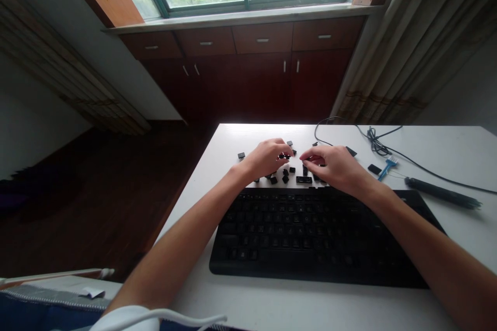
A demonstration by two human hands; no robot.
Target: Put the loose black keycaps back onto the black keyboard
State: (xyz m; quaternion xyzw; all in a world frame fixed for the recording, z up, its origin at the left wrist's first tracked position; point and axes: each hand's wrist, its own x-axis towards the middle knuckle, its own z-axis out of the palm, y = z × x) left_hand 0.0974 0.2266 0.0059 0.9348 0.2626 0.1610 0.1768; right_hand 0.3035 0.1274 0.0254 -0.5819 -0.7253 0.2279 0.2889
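Loose black keycaps (285,179) lie scattered on the white table behind a black keyboard (272,227). My left hand (267,158) hovers low over the scattered pieces. Its thumb and forefinger are curved and apart, and dark keycaps show in the gap; I see none firmly gripped. To its right, my right hand (334,165) has its thumb and fingertips drawn close together in a pinch, and whatever is between them is too small to make out. A long black keycap (304,180) lies between the hands, near the keyboard's far edge.
To the right on the white table (466,248) are a blue brush (387,168), a dark bundle of thin strips (442,192) and a coiled black cable (376,142). A single keycap (241,155) lies near the left edge. Cabinets (248,77) stand beyond.
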